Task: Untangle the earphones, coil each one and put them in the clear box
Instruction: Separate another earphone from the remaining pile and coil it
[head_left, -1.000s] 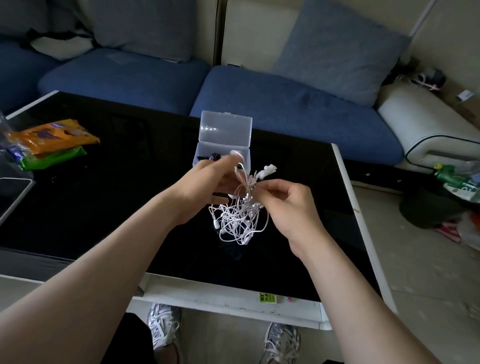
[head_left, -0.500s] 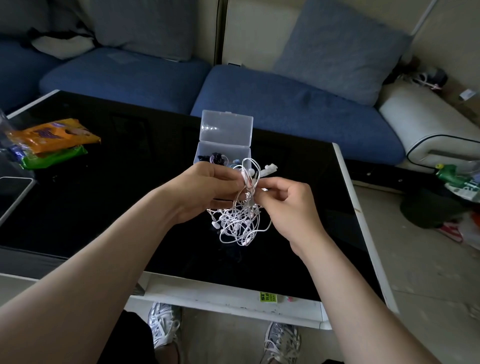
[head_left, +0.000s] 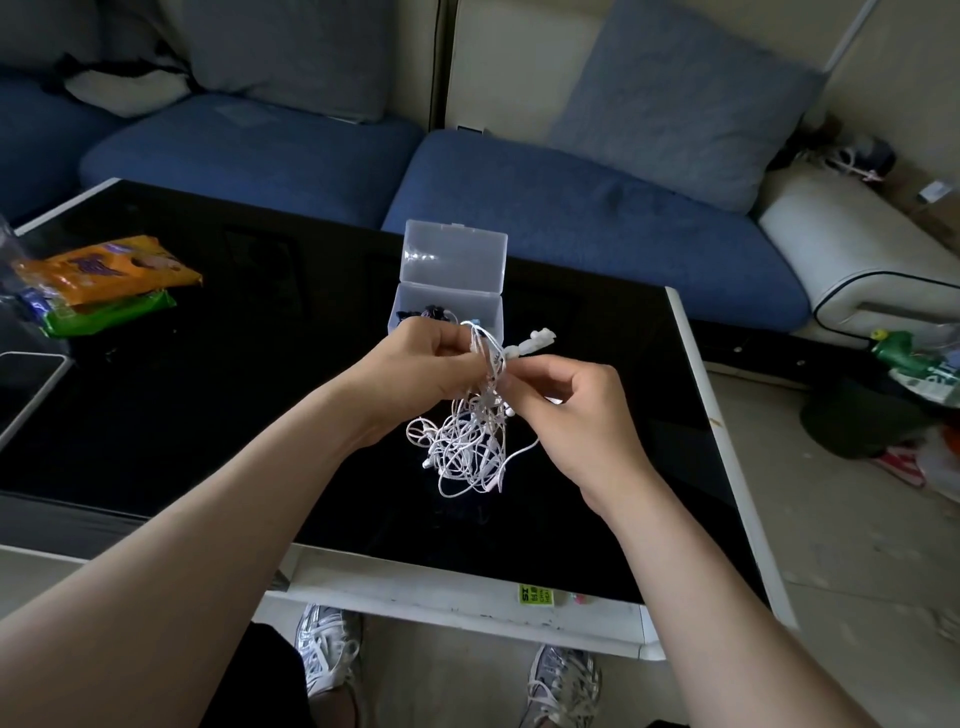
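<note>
Over the black table (head_left: 208, 389), just 6 o'clock of the open clear box (head_left: 447, 306), left hand (head_left: 415, 374) and right hand (head_left: 576, 415) both pinch the top of the hanging earphones tangle (head_left: 467, 447); untangling step, cords all knotted, next likely needs one cord teased loose.

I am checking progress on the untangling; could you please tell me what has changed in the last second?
The left hand has lowered its fingertips and curled them round the top of the earphone tangle; a loop of cord now stands between the hands. The right hand keeps its pinching grip on the cords. The tangle still hangs from both hands, and the clear box stays open behind it on the table.
</note>
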